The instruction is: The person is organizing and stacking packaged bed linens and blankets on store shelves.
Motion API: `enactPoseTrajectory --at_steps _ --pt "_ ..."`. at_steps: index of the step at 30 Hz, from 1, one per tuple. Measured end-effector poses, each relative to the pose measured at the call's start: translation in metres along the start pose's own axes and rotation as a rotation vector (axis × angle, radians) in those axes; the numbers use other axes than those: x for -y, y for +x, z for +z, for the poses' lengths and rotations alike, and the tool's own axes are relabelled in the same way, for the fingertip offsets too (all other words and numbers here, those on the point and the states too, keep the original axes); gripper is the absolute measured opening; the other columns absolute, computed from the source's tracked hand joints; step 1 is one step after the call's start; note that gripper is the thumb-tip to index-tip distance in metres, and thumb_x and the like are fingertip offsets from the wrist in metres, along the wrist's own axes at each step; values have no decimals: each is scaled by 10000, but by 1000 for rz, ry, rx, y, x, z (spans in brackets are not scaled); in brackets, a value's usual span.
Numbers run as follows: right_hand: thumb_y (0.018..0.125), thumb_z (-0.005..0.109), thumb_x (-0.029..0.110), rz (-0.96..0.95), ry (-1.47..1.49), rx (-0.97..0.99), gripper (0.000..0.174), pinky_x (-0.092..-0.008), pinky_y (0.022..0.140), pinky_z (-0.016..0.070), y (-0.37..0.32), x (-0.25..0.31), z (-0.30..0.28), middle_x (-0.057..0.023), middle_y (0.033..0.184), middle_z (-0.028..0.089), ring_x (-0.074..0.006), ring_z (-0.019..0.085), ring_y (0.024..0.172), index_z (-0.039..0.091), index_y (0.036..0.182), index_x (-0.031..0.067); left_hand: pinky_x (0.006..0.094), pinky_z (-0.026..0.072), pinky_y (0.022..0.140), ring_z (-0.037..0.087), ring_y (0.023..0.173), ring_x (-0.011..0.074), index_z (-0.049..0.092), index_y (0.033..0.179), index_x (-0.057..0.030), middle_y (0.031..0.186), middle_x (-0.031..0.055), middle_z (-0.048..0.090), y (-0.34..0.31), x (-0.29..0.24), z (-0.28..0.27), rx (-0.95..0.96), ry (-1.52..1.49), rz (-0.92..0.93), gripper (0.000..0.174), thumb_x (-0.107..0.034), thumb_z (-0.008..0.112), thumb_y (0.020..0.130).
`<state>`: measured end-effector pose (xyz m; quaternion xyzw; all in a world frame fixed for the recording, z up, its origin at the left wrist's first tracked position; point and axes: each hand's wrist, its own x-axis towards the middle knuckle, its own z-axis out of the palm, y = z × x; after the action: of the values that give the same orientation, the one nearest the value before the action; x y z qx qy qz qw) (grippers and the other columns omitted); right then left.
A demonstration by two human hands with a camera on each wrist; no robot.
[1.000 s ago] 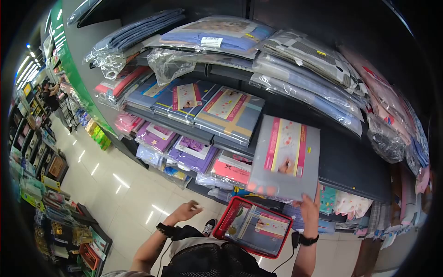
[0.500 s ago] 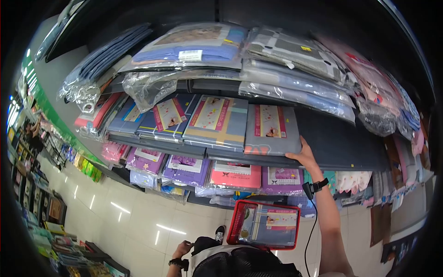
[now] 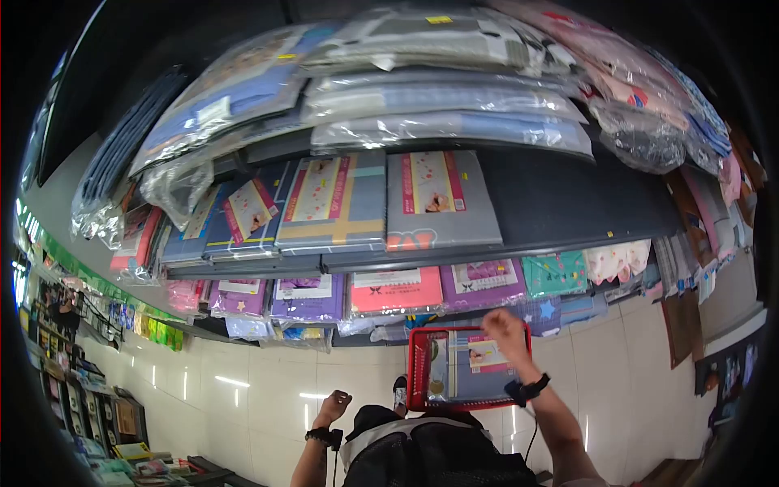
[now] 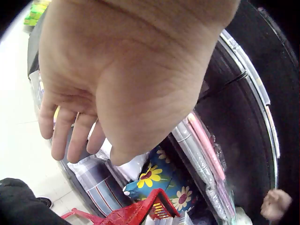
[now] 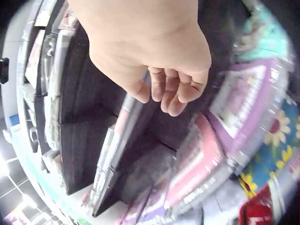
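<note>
My right hand point(image 3: 508, 337) hangs in front of the shelves, overlapping the red basket point(image 3: 418, 373) in the head view. Its fingers are loosely curled with nothing in them, as the right wrist view also shows. On the middle shelf lies a flat grey plastic-wrapped fabric pack point(image 3: 471, 226) with a pink and white label. Left of it sits a similar blue-and-tan checked pack point(image 3: 350, 215). My left hand point(image 3: 333, 406) hangs low beside my body; in the left wrist view its fingers are relaxed and bare. Inside the basket is a grey-blue labelled pack point(image 3: 458, 375).
Bagged bedding point(image 3: 454, 101) overhangs from the upper shelf. Purple packs point(image 3: 487, 294) and a pink pack point(image 3: 395, 299) fill the lower shelf. Dark shelf surface point(image 3: 560, 203) shows right of the grey pack. A tiled floor point(image 3: 268, 406) lies below; another person stands far left.
The grey pack, held by my right hand at first, went onto the middle shelf. My right hand has since let go and drawn back down over the basket. The view has shifted right.
</note>
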<state>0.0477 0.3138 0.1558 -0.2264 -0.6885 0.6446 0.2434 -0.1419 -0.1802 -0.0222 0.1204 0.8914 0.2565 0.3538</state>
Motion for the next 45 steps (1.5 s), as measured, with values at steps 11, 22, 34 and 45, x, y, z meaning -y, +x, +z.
enactPoseTrajectory --at_steps 11,22,34,45 --pt "895 731 388 1099 519 -146 439 -311 791 539 -197 -195 -18 -64 1120 646 -204 657 984 610 1240 146 350 579 697 692 752 218 727 865 -86 795 94 698 -15 21 -11 -23 141 185 313 -92 891 599" --pt "834 838 253 1026 444 -834 282 -307 476 442 -184 -240 15 -35 823 655 -166 632 649 645 983 111 353 581 698 734 780 240 681 1058 -10 848 130 739 7 -7 -13 48 151 145 273 -230 743 910" --pt "877 793 188 955 381 -611 212 -287 381 336 -198 -244 -7 -36 686 597 -142 517 477 630 886 53 399 577 785 725 906 306 682 1113 -27 988 178 740 49 -44 -17 135 150 289 308 -241 739 900" --pt "871 771 78 659 577 -726 198 -336 570 482 -168 -163 -39 19 711 523 -129 548 648 574 887 94 408 571 830 721 907 333 670 1127 -23 937 167 744 63 -95 -32 221 131 317 347 -285 687 901"
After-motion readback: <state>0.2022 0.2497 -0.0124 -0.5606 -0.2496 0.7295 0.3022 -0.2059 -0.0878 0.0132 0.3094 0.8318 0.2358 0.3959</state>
